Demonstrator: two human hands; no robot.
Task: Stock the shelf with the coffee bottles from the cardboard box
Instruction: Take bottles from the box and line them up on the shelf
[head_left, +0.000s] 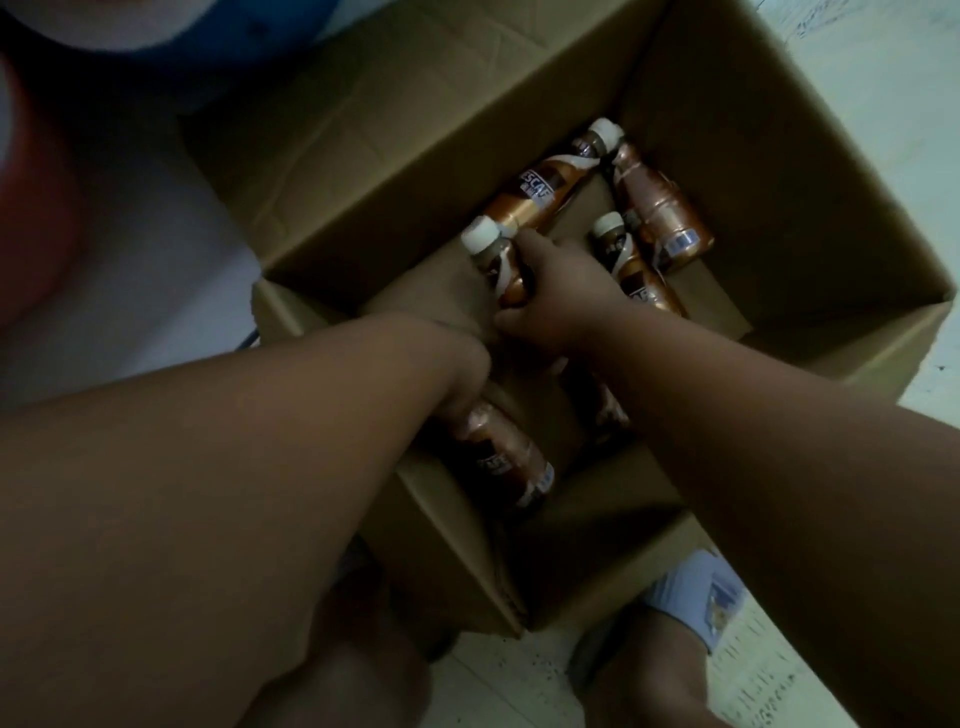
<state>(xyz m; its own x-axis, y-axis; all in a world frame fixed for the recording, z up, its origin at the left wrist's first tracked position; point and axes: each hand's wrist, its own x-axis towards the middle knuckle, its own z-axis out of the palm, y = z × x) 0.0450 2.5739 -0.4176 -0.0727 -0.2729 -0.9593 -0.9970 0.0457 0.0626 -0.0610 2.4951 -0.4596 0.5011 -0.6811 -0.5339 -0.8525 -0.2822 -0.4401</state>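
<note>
In the head view the light is dim. A pale floor (857, 130) goes around an open cardboard box (779, 171), which stands on it with its flaps turned out. At the upper left there is a blurred shape in white, blue and red; I cannot tell what it is. At the bottom a leg is seen beside the box, with a light blue cloth (696, 597) on it.

Inside the box I count six coffee bottles, all copper-brown with white caps where the caps show. Three loose ones lie on the box bottom at the far side: a long one with its label up (535, 195), one along the far wall (660, 213), and one just beside it, partly under the right forearm (628, 265). A sixth bottle (605, 402) is dark and mostly hidden under the right arm.

The right hand (561, 299) is closed around a bottle (493, 260) whose cap points to the upper left. The left hand (465, 384) reaches down at the near side and grips another bottle (506, 457); its fingers are mostly hidden by the wrist.
</note>
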